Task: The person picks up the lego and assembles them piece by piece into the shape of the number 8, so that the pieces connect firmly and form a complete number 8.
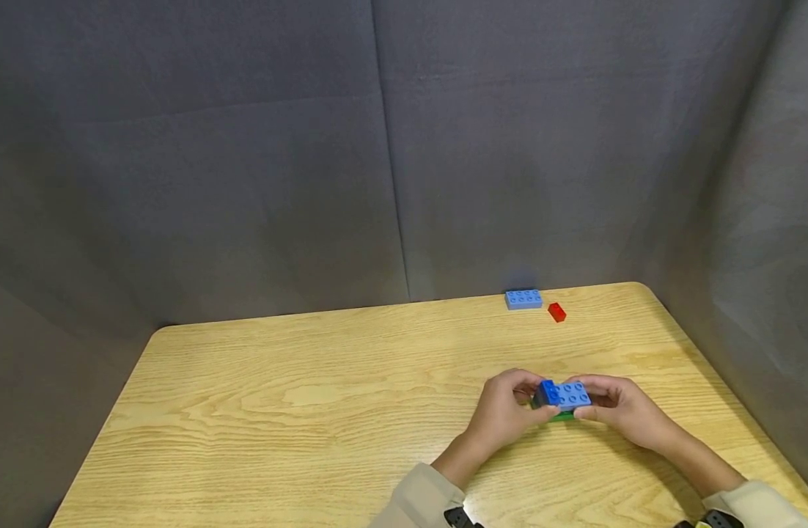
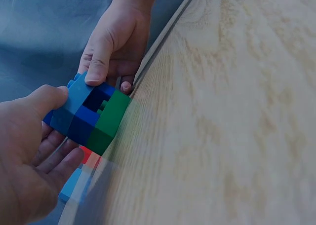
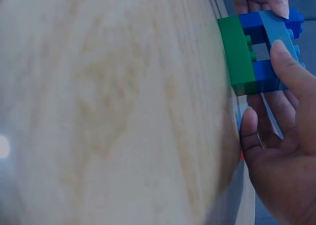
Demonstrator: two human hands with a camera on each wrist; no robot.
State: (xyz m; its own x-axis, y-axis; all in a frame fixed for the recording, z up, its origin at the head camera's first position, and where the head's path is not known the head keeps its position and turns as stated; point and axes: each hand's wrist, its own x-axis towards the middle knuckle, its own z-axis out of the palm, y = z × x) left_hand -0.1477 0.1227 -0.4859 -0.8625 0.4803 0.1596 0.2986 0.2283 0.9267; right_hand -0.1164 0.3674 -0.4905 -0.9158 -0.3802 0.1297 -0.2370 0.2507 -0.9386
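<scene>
Between both hands at the right of the table is a stack of toy building bricks. A green brick (image 3: 237,57) forms its base, with two dark blue bricks (image 2: 83,122) standing on it and a gap between them. Bridging these is a light blue brick (image 1: 574,394), and another dark blue brick (image 1: 549,391) sits on its left end. My left hand (image 1: 503,411) grips the stack's left end between thumb and fingers. At the other end my right hand (image 1: 631,412) holds it the same way, thumb on the light blue brick's near side.
Near the table's back edge lie a loose light blue brick (image 1: 523,299) and a small red brick (image 1: 557,312). The wooden table (image 1: 298,396) extends left of the hands. Grey fabric partitions (image 1: 259,183) stand behind it and at both sides.
</scene>
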